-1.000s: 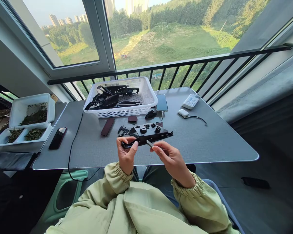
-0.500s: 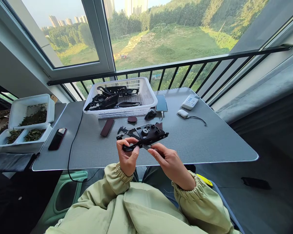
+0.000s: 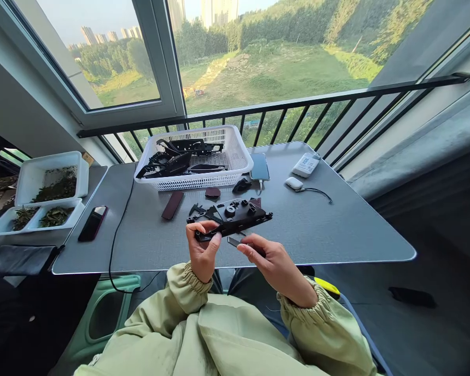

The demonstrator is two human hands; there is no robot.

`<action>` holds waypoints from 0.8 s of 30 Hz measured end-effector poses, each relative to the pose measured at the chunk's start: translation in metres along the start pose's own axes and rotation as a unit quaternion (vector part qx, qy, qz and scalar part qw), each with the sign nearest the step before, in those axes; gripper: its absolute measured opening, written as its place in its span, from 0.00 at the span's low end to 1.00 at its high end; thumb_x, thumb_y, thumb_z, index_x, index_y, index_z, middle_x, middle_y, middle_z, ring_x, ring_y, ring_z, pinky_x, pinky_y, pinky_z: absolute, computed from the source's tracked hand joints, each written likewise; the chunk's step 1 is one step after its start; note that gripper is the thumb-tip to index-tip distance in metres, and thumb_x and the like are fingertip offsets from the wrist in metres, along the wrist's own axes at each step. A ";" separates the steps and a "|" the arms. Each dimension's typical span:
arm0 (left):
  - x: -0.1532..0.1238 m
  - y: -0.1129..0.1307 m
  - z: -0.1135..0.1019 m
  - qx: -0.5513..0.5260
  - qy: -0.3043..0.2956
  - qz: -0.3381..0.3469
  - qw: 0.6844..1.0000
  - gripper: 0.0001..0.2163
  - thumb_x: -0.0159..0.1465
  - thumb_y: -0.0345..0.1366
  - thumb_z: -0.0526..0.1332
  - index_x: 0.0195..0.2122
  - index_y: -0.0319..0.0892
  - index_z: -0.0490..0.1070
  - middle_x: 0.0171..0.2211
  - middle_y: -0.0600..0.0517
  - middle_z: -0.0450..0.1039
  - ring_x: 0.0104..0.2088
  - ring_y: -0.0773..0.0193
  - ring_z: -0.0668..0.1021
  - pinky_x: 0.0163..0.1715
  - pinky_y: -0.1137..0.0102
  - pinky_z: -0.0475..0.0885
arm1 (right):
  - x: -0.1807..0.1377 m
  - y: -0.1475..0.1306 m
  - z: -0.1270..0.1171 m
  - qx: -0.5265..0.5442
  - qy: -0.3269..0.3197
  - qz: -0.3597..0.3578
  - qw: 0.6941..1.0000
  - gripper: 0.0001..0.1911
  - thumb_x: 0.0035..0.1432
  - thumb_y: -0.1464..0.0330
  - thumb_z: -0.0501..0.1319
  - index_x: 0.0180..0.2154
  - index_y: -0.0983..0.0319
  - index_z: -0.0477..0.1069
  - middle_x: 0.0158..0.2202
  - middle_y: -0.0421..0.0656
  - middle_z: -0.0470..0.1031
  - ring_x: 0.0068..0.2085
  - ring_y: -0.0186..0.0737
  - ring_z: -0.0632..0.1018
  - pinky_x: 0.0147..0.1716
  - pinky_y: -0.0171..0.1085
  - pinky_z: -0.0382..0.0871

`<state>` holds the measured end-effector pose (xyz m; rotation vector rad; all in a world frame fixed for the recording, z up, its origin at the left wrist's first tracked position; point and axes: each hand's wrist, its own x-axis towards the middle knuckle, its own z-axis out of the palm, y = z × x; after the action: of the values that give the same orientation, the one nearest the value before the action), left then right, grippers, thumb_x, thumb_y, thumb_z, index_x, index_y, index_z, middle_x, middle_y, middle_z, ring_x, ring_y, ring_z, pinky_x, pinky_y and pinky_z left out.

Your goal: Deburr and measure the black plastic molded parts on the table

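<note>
Holding a black plastic panel (image 3: 231, 216) above the tabletop (image 3: 329, 230), the left hand (image 3: 203, 250) grips its left end, fingers curled around the edge. The panel's long axis runs sideways, rising slightly to the right. The right hand (image 3: 276, 261) pinches a small metal strip (image 3: 235, 241) between thumb and forefinger, its tip just below the panel's middle.

1. Left hand (image 3: 202, 250): fingers curled inward, thumb across the top, raised in front of the torso.
2. Right hand (image 3: 272, 258): thumb and forefinger pinched together, angled toward the left hand, just apart from it.
3. Left wrist (image 3: 199, 272), right wrist (image 3: 293, 292): bent, each gathered in a pale green elasticated cuff (image 3: 190, 279).
</note>
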<state>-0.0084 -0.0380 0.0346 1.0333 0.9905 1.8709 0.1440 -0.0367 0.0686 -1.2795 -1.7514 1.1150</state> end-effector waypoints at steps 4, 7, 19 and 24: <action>0.007 0.005 0.002 -0.059 0.048 -0.111 0.991 0.18 0.50 0.32 0.68 0.36 0.47 0.59 0.33 0.56 0.73 0.34 0.70 0.76 0.37 0.72 0.72 | 0.001 0.006 0.001 0.145 0.059 0.034 0.987 0.24 0.53 0.46 0.60 0.31 0.62 0.71 0.17 0.33 0.55 0.18 0.29 0.55 0.16 0.32 0.49; 0.011 0.009 0.003 -0.100 0.065 -0.193 0.974 0.23 0.47 0.33 0.68 0.42 0.48 0.60 0.33 0.56 0.72 0.34 0.69 0.77 0.35 0.72 0.75 | 0.002 0.010 0.005 0.237 0.101 0.051 0.965 0.26 0.52 0.45 0.60 0.37 0.62 0.73 0.16 0.30 0.47 0.17 0.28 0.51 0.15 0.31 0.43; 0.010 0.012 0.008 -0.103 0.077 -0.244 0.961 0.33 0.44 0.33 0.73 0.48 0.49 0.57 0.37 0.55 0.71 0.32 0.68 0.78 0.31 0.72 0.77 | -0.002 0.010 0.020 0.220 0.153 0.006 0.963 0.25 0.52 0.48 0.63 0.37 0.63 0.79 0.16 0.34 0.55 0.19 0.29 0.55 0.15 0.32 0.48; 0.011 0.010 0.006 -0.116 0.088 -0.203 0.968 0.33 0.43 0.32 0.73 0.48 0.50 0.57 0.35 0.57 0.68 0.33 0.69 0.77 0.33 0.71 0.77 | -0.001 0.009 0.019 0.253 0.146 0.019 0.956 0.28 0.53 0.46 0.61 0.40 0.64 0.79 0.16 0.33 0.51 0.17 0.28 0.54 0.15 0.31 0.45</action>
<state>-0.0097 -0.0312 0.0484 0.4876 0.9711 1.7001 0.1306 -0.0412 0.0529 -1.0909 -1.1310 1.2236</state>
